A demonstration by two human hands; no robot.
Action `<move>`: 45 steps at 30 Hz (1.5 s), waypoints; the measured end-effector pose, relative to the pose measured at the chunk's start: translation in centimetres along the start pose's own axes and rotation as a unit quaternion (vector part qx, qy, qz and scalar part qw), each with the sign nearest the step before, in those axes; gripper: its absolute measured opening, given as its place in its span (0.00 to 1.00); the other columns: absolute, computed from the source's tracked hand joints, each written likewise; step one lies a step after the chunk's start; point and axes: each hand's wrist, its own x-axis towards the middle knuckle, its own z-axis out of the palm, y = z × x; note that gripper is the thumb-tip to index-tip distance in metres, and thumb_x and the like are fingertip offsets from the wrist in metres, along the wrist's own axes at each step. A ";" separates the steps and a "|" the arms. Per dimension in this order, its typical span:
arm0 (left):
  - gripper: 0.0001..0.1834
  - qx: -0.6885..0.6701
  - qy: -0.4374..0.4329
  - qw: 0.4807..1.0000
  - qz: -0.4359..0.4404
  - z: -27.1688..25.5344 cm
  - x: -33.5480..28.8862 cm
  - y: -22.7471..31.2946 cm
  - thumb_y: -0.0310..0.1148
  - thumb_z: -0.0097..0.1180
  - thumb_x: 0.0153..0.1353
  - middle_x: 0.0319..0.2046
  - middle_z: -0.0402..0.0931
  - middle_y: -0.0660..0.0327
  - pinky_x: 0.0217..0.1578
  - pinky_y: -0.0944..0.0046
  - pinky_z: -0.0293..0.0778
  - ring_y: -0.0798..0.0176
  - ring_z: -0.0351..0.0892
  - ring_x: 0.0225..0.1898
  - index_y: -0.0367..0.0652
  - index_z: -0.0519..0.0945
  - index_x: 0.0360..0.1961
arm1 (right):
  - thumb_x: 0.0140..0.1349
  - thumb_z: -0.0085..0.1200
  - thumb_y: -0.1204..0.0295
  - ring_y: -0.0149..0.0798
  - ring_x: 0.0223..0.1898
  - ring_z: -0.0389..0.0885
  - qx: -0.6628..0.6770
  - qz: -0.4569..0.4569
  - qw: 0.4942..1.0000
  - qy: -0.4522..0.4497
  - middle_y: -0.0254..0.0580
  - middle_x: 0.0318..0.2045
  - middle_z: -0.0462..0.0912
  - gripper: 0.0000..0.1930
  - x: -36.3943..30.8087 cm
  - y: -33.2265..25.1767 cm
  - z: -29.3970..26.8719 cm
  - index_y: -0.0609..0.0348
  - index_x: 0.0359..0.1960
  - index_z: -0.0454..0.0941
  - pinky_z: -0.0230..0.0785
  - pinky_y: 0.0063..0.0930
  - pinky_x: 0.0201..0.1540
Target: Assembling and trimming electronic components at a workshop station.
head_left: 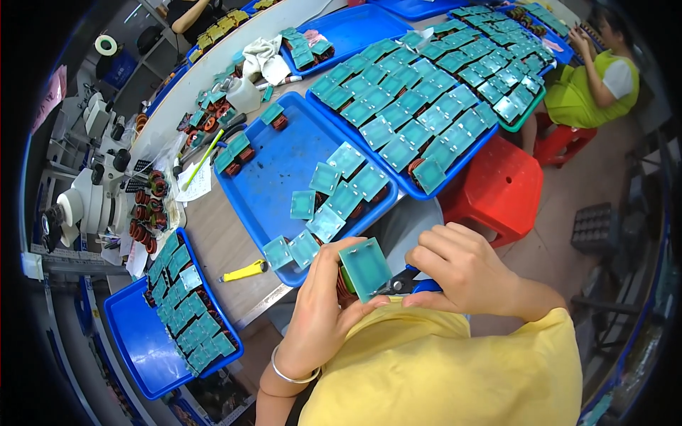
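Note:
My left hand (312, 319) holds a coil component with a square green board (366, 268), the board tilted up toward me. Reddish-brown windings show under the board between thumb and fingers. In my right hand (458, 266) are hand cutters with blue handles (426, 286). Their jaws lie close to the board's lower right edge; whether they touch it cannot be made out. Just beyond both hands stands a blue tray (263, 181) with several similar boards gathered at its near right part and a lone one at its far end.
A blue tray (138, 337) partly filled with boards sits at the lower left. A yellow utility knife (244, 271) lies on the table. Packed trays reach toward the far right. Red stool (501, 188) at right; a person in a green vest (604, 89) sits beyond.

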 end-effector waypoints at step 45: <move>0.32 0.123 -0.073 0.987 0.079 0.6 0.2 3.3 0.34 0.68 0.43 0.45 0.69 0.50 0.31 0.66 0.77 0.55 0.75 0.41 0.35 0.69 0.49 | 0.49 0.57 0.48 0.42 0.24 0.66 -0.031 0.025 0.997 0.069 0.40 0.22 0.65 0.24 -0.9 0.5 -1.0 0.59 0.27 0.68 0.59 0.31 0.27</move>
